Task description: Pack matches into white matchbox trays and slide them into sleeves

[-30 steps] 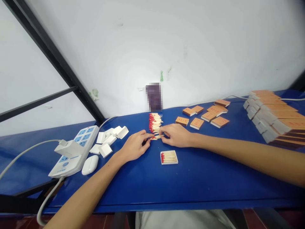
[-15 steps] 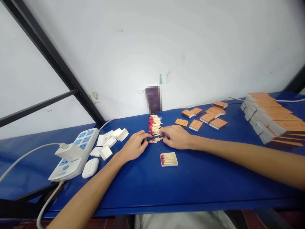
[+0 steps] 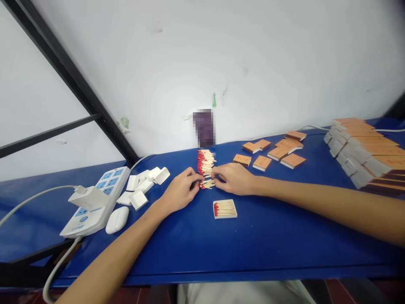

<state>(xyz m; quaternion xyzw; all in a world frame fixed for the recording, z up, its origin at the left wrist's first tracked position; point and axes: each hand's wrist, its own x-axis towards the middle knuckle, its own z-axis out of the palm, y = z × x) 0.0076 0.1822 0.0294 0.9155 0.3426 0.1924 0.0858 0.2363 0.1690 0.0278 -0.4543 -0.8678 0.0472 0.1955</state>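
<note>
A pile of red-tipped matches point(image 3: 206, 161) lies on the blue table. Just in front of it a small loose bunch of matches point(image 3: 207, 183) lies between my hands. My left hand point(image 3: 182, 190) touches the red heads of this bunch with bent fingertips, thumb and forefinger close around that end. My right hand point(image 3: 232, 178) is at the wooden ends, its thumb and forefinger bent close to them. Nearer to me sits a white matchbox tray point(image 3: 225, 209) filled with matches, heads to the left.
Empty white trays point(image 3: 139, 198) lie in a heap at the left, beside a white earbud case point(image 3: 117, 220) and a power strip point(image 3: 95, 202). Loose orange matchboxes point(image 3: 262, 163) are at the back right, with a large stack of matchboxes point(image 3: 373, 147) beyond.
The small bunch between my fingertips has been gathered closer together, and its sticks now lie at more varied angles. The view has shifted slightly.
</note>
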